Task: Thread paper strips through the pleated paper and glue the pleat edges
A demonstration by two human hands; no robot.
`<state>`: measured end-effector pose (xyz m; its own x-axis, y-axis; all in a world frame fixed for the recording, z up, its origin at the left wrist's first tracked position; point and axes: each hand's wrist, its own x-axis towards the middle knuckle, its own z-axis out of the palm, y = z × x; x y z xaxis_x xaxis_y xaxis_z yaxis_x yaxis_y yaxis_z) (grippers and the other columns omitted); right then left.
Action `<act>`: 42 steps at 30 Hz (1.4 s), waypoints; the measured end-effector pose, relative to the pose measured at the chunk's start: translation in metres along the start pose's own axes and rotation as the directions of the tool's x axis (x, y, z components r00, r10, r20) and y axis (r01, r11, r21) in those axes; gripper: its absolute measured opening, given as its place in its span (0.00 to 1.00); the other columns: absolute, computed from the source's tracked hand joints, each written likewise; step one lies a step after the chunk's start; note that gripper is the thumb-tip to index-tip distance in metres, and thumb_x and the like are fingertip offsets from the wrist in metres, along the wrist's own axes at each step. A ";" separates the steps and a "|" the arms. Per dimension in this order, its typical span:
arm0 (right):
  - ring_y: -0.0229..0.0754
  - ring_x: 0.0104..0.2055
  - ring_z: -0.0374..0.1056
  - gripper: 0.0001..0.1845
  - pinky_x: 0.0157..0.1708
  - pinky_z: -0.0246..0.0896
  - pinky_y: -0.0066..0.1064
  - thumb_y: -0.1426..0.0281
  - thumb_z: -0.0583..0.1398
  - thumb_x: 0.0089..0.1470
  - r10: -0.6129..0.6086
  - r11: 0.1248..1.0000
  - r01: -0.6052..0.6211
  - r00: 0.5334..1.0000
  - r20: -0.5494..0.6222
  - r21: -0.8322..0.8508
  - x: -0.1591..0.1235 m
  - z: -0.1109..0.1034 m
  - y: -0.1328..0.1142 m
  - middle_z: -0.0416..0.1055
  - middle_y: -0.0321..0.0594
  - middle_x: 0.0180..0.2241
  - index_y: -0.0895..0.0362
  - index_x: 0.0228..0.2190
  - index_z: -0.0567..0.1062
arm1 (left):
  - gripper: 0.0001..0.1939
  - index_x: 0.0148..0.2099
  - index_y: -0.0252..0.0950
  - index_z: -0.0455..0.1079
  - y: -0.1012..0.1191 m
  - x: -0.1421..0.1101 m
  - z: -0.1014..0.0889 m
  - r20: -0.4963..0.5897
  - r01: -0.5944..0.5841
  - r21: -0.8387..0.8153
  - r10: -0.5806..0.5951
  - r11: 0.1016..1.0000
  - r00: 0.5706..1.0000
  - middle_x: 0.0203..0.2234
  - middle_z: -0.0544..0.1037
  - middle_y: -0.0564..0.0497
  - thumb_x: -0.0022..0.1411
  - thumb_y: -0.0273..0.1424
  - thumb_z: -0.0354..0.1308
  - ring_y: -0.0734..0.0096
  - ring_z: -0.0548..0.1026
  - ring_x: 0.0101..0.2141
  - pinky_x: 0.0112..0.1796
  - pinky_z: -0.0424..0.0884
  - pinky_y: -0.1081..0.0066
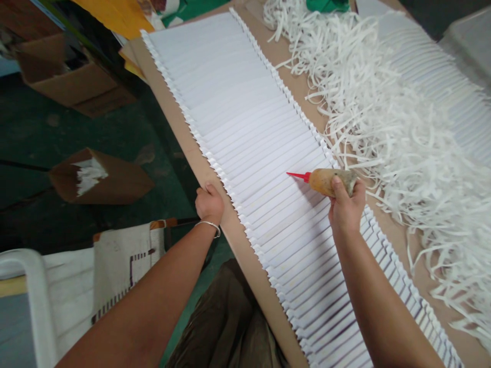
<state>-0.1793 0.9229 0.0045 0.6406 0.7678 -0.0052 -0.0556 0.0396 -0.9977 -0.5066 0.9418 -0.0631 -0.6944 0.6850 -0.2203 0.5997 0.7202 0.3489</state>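
My right hand [347, 204] is closed around a yellowish, stained glue bottle [324, 181] with a red pointed nozzle. The bottle lies nearly level, its tip aimed left above a long row of overlapping white paper pieces [268, 153]. Whether the tip touches the paper, I cannot tell. These pieces overlap in narrow steps, with folded, notched ends along both long sides. At the near edge of the brown tabletop [233, 230], my left hand [209, 204] is curled round the edge with the thumb on top; its other fingers are partly hidden.
A heap of white paper strips [368, 97] covers the table's right side, with more layered white sheets [433, 66] beyond it. Cardboard boxes [102, 179] stand on the green floor at left. A woven cloth [126, 266] and a white plastic chair [38, 306] are at lower left.
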 end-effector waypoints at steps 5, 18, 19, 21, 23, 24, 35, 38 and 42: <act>0.37 0.42 0.69 0.31 0.48 0.70 0.36 0.55 0.73 0.44 0.050 0.996 -0.051 0.999 -0.013 -0.067 -0.033 0.007 0.003 0.71 0.34 0.40 0.54 0.46 0.70 | 0.25 0.48 0.27 0.71 0.000 0.001 0.000 0.006 0.003 -0.007 -0.003 1.000 1.000 0.43 0.80 0.27 0.77 0.41 0.40 0.44 0.81 0.46 0.47 0.75 0.54; 0.43 0.45 0.68 0.33 0.50 0.66 0.38 0.53 0.70 0.49 0.029 0.938 0.014 0.993 0.119 -0.346 -0.104 0.021 -0.002 0.71 0.39 0.44 0.55 0.51 0.70 | 0.28 0.51 0.27 0.71 -0.003 0.002 0.004 0.023 0.004 -0.003 -0.004 1.000 1.000 0.43 0.81 0.29 0.77 0.42 0.37 0.46 0.81 0.45 0.46 0.74 0.56; 0.43 0.45 0.68 0.32 0.50 0.66 0.39 0.53 0.70 0.50 0.030 0.932 0.020 0.991 0.132 -0.361 -0.109 0.024 -0.005 0.71 0.39 0.44 0.55 0.51 0.70 | 0.28 0.51 0.26 0.71 -0.003 0.001 0.003 0.027 0.007 -0.004 -0.006 1.000 1.000 0.43 0.81 0.29 0.77 0.42 0.37 0.46 0.81 0.45 0.47 0.74 0.56; 0.43 0.45 0.68 0.32 0.49 0.66 0.39 0.53 0.69 0.51 0.016 0.921 0.049 0.986 0.163 -0.385 -0.116 0.028 -0.008 0.71 0.39 0.44 0.55 0.52 0.70 | 0.28 0.51 0.26 0.71 -0.003 0.001 0.003 0.030 0.006 -0.005 -0.006 1.000 1.000 0.43 0.81 0.29 0.77 0.43 0.37 0.46 0.81 0.45 0.46 0.74 0.56; 0.43 0.45 0.68 0.31 0.49 0.67 0.39 0.53 0.68 0.53 -0.021 0.907 0.104 0.979 0.204 -0.408 -0.122 0.029 -0.008 0.70 0.40 0.45 0.55 0.53 0.70 | 0.28 0.51 0.26 0.71 -0.003 0.001 0.003 0.023 0.001 -0.003 -0.001 1.000 1.000 0.43 0.81 0.29 0.77 0.43 0.37 0.46 0.81 0.45 0.46 0.74 0.56; 0.44 0.46 0.69 0.31 0.49 0.67 0.40 0.54 0.68 0.53 -0.049 0.897 0.143 0.973 0.227 -0.418 -0.123 0.029 -0.008 0.70 0.40 0.45 0.54 0.53 0.70 | 0.28 0.51 0.26 0.71 -0.003 0.001 0.003 0.018 -0.002 0.000 0.002 1.000 1.000 0.43 0.81 0.29 0.77 0.42 0.37 0.45 0.81 0.45 0.46 0.74 0.56; 0.49 0.56 0.68 0.33 0.62 0.62 0.51 0.59 0.73 0.45 -0.411 0.828 0.405 0.909 0.070 -0.387 -0.023 -0.010 -0.030 0.68 0.41 0.51 0.51 0.52 0.71 | 0.26 0.49 0.27 0.71 -0.002 0.002 0.001 0.020 0.011 0.003 -0.011 1.000 1.000 0.43 0.81 0.28 0.76 0.42 0.39 0.45 0.81 0.45 0.46 0.74 0.55; 0.46 0.48 0.73 0.28 0.51 0.73 0.48 0.55 0.70 0.49 -0.220 0.965 0.198 0.968 -0.121 -0.170 0.037 -0.012 -0.027 0.71 0.39 0.45 0.53 0.46 0.69 | 0.25 0.48 0.27 0.71 -0.001 0.002 0.001 0.010 0.008 0.010 -0.009 1.000 1.000 0.42 0.80 0.28 0.76 0.42 0.39 0.44 0.81 0.44 0.45 0.75 0.55; 0.42 0.39 0.75 0.29 0.33 0.77 0.38 0.54 0.71 0.46 -0.026 0.999 0.032 0.988 -0.149 0.034 0.095 -0.009 -0.011 0.71 0.37 0.41 0.53 0.42 0.66 | 0.24 0.47 0.28 0.70 -0.002 0.003 0.002 0.001 -0.003 0.012 0.003 1.000 1.000 0.42 0.80 0.28 0.76 0.41 0.40 0.44 0.81 0.43 0.44 0.75 0.54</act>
<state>-0.1111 0.9898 0.0146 0.7490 0.6625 0.0110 -0.0616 0.0861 -0.9944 -0.5091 0.9426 -0.0658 -0.6920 0.6874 -0.2205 0.6067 0.7193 0.3385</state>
